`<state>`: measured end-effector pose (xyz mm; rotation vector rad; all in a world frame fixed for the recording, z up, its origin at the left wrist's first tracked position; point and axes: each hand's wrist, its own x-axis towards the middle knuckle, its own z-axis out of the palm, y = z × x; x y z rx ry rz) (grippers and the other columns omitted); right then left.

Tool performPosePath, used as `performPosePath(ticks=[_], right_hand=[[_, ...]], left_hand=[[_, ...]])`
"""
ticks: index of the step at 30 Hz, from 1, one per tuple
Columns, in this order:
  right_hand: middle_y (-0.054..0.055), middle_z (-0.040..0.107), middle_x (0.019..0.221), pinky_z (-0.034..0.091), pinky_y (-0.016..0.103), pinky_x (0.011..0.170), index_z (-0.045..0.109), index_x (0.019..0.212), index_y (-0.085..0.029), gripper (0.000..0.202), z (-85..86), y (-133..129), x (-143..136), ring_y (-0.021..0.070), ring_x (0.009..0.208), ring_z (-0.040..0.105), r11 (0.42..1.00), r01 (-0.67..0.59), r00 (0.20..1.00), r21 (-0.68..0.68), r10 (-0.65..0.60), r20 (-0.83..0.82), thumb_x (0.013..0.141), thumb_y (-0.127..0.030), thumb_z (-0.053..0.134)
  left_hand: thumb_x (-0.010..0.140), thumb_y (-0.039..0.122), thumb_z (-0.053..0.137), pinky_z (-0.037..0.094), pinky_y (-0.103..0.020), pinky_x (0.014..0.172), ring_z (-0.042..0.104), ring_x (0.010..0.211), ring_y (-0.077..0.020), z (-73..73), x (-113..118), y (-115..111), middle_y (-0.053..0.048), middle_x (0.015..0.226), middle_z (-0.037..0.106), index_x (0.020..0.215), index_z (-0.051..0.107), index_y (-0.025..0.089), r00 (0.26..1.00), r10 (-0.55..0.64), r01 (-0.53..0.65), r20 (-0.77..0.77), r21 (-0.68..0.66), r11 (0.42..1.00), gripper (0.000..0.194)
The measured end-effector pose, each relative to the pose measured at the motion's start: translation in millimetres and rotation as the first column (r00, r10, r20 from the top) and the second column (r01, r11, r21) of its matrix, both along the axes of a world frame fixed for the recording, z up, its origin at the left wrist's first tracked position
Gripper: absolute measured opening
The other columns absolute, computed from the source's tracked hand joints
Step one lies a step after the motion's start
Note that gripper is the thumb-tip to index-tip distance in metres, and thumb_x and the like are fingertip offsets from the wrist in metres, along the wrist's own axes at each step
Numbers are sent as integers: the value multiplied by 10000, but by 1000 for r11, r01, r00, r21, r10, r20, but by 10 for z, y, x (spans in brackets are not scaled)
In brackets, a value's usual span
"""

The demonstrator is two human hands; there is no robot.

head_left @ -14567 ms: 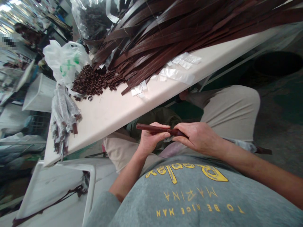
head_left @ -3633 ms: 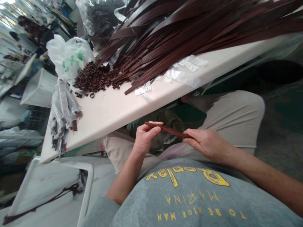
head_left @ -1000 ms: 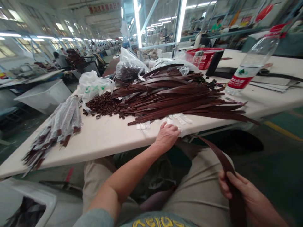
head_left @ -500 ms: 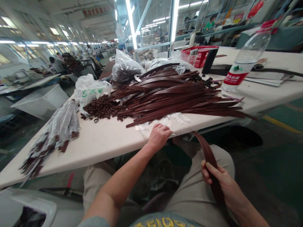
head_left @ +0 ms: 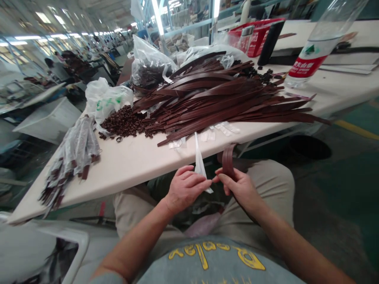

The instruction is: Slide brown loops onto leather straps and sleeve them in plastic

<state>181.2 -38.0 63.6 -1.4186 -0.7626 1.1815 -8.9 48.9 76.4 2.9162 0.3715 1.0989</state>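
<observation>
My left hand [head_left: 185,188] pinches a thin white strip [head_left: 199,157], which rises as a narrow point toward the table edge. Whether it is paper or plastic, I cannot tell. Close beside it, my right hand [head_left: 239,191] is closed around a brown leather strap [head_left: 227,161]. The strap curls over above the fingers, and its other part runs down along my forearm. My fingertips nearly meet over my lap; whether they touch is unclear. Past the table's front edge lies a big pile of similar brown straps [head_left: 207,102], with small clear packets [head_left: 226,129] in front of it.
Small dark brown loops [head_left: 121,122] lie heaped by a white plastic bag [head_left: 103,98]. Sleeved straps [head_left: 78,146] lie at the table's left end. A water bottle [head_left: 314,55] stands at right, near a red basket [head_left: 259,37]. A white bin [head_left: 84,244] sits at lower left.
My left hand has come back from the table edge toward my lap with the white strip. My right hand has moved up and left with the strap, and the hands are now close together.
</observation>
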Motion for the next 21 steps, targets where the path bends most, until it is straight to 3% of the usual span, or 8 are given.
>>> performPosePath(ticks=[5,9,10,12,14,16,18,21], right_hand=[[-19,645,722,413,232,509,653,1007,-162,487,-7,85,-257,96,543,504,998,-58,996,-33,55,-69,657,-458,818],[-35,617,714,460,250,609,667,976,-165,405,5,71,-259,110,617,553,1000,-10,996,5,11,-83,668,-382,815],[-39,611,712,452,248,593,669,977,-167,399,10,67,-243,104,597,539,1000,-3,997,3,3,-80,670,-377,814],[-44,599,701,439,246,560,671,977,-168,400,12,64,-215,97,563,517,1000,-2,997,-5,2,-79,666,-375,815],[-41,602,693,443,248,555,673,969,-170,397,-6,69,-207,104,564,527,1000,-11,997,-7,10,-70,657,-369,816],[-33,617,702,460,252,576,678,961,-174,379,-43,77,-219,117,593,556,1000,-17,999,3,17,-37,656,-355,812],[-30,627,711,479,257,610,685,948,-179,352,-86,82,-234,126,625,580,1000,-14,1000,23,13,19,659,-335,808],[-27,640,735,465,249,566,684,1012,-182,363,-125,71,-210,110,575,556,999,-7,995,50,2,98,708,-353,784]], left_hand=[[908,181,623,401,-287,1063,685,838,-98,-82,-89,-306,59,897,772,1044,693,307,999,-48,46,-19,-92,995,198],[895,333,630,456,-376,1042,662,1071,-195,-206,-174,-502,-58,1171,721,1215,639,280,991,39,30,125,-503,864,325],[888,414,625,477,-400,1018,646,1106,-229,-237,-196,-535,-96,1217,693,1246,620,249,976,119,31,180,-662,749,394],[872,569,590,504,-422,970,639,1102,-267,-293,-219,-569,-136,1226,675,1263,605,201,941,266,95,210,-916,389,538],[859,689,518,512,-424,942,656,1046,-276,-333,-201,-560,-142,1152,705,1221,640,170,950,269,172,159,-985,-26,645],[815,735,543,513,-409,918,668,985,-274,-347,-148,-530,-138,1057,735,1127,704,144,980,159,168,121,-931,-324,687],[743,682,687,511,-363,868,671,883,-236,-336,-82,-507,-112,947,749,1005,753,136,992,99,116,77,-869,-481,610],[621,516,867,493,-293,790,641,737,-156,-307,1,-514,-68,817,741,868,775,129,992,122,68,-7,-803,-592,468]])
